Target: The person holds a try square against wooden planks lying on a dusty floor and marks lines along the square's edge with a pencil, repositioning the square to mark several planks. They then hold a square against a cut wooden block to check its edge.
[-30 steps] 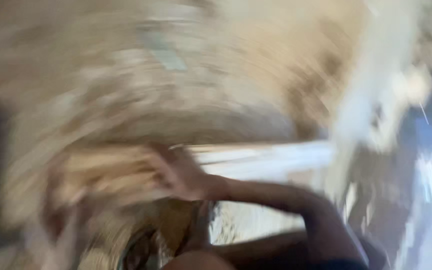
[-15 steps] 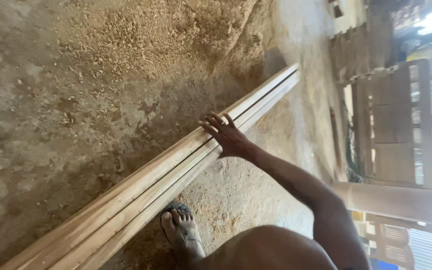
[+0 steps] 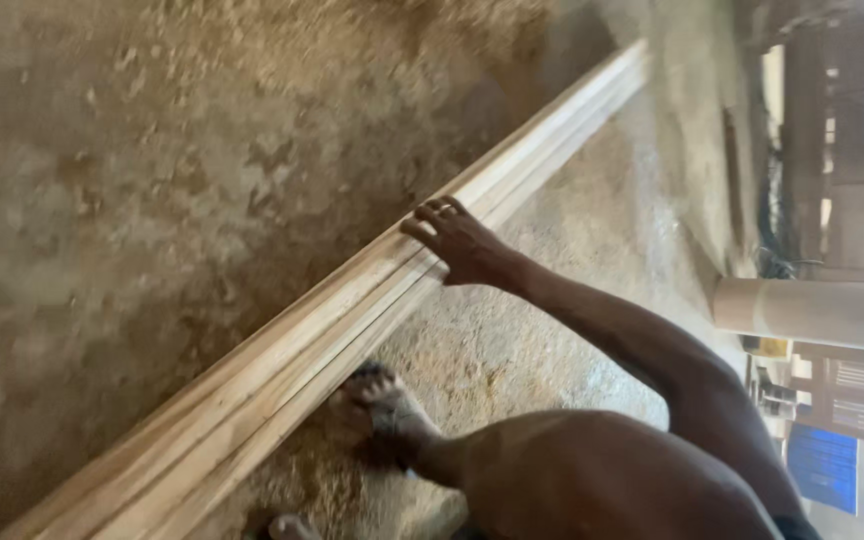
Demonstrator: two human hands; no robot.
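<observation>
A stack of long wooden boards is seen lying across the picture, from about 7 o'clock up to about 1 o'clock. The boards are pale and lie side by side, touching each other. One hand, the right hand, is laid on the boards near their middle. The fingers are spread a little and curled over the top edge of the boards, so the boards are touched and lightly gripped, not lifted. The arm is stretched from the hand down toward 4 o'clock. The other hand is not seen.

A bare foot is planted on the ground just beside the boards, at about 6 o'clock from the hand. A knee is seen next to it, low in the picture.

The ground is covered with sawdust. At 3 o'clock, well apart from the hand, a thick pale post is seen.
</observation>
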